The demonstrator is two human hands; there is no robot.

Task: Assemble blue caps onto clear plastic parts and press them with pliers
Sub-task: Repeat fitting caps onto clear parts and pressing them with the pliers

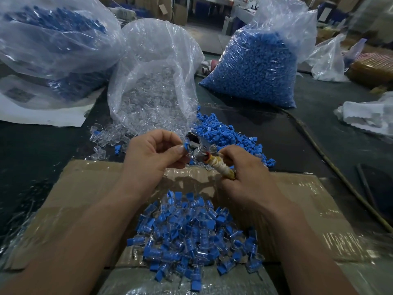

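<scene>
My left hand pinches a small part with a blue cap between thumb and fingers, held at the shiny jaws of the pliers. My right hand grips the pliers' wrapped yellowish handles. Both hands hover above the far edge of a cardboard box. Inside the box lies a heap of assembled blue-capped clear parts. Loose blue caps are piled on the dark table just beyond my hands, and loose clear parts spill from an open bag to the left.
An open bag of clear parts stands behind my hands. A full bag of blue caps is at the back right, another bag with blue pieces at the back left. A cable crosses the table on the right.
</scene>
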